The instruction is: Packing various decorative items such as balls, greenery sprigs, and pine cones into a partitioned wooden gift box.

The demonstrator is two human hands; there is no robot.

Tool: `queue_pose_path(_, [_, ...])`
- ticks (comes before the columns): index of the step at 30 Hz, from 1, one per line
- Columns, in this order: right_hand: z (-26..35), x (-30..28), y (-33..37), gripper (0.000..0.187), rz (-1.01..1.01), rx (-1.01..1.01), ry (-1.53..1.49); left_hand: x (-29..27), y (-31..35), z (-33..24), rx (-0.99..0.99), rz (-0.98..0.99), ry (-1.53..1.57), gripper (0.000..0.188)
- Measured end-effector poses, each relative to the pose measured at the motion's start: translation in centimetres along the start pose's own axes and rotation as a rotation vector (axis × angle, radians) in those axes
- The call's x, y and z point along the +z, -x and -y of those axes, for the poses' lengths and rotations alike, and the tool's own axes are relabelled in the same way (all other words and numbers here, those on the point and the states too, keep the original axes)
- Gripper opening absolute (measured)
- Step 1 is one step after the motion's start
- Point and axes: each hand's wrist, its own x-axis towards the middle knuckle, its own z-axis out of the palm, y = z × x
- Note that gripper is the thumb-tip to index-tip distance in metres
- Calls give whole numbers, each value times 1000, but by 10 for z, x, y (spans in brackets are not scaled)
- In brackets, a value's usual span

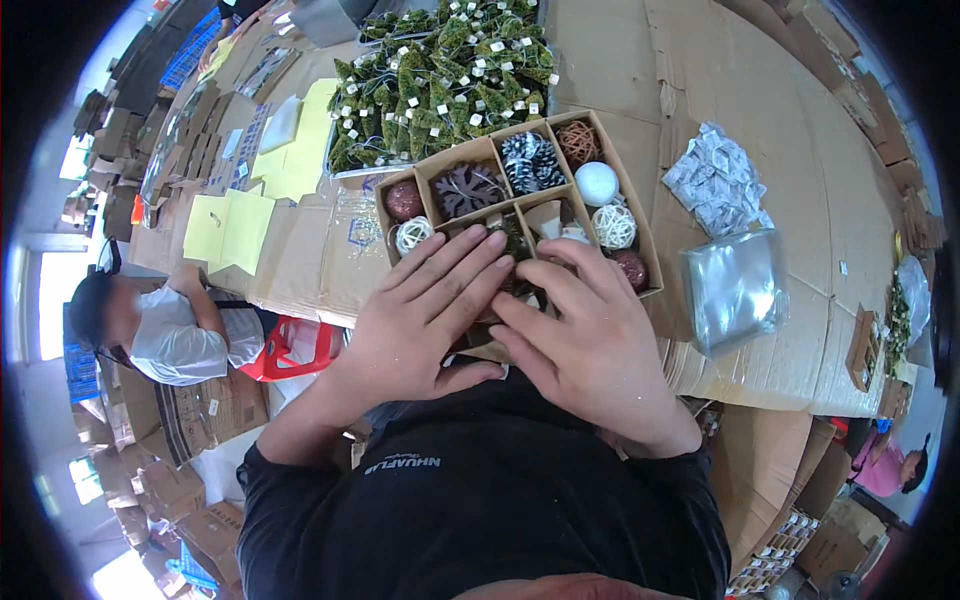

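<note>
In front of me sits a cardboard box (634, 205) split into compartments. My left hand (420, 318) lies flat across its near left part, fingers stretched out and holding nothing. Beside it my right hand (592, 335) bends over the near middle compartments, fingers apart; I make out nothing held. Under both hands the contents are mostly hidden. Elsewhere in the box are a dark brown snowflake ornament (468, 190), a white-tipped pine cone (532, 163), a brown vine ball (579, 144), a white ball (597, 184), white woven balls (614, 228) and dark red glittery balls (405, 201).
Behind the box stands a tray of small green moss trees (440, 95) with white tags. Crumpled grey paper (718, 182) and a stack of clear plastic sleeves (735, 292) lie right. Yellow sheets (230, 228) lie left; a person (180, 330) sits beyond that edge.
</note>
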Motion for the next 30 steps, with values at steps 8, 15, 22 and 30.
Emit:
queue_pose_path(8, [-10,-13,19,27,23,-20,-208,7,-1,-10,-14,27,-101,77])
queue_pose_path(15, [-130,-66,-10,18,-287,527,9,10,7,-6,0,20,-144,73])
queue_pose_path(22, [-343,-14,10,33,468,1123,566,10,1,-4,43,-27,-139,72])
queue_pose_path(30, [-347,3,18,35,210,1192,464,1,-5,-8,37,-57,-20,75])
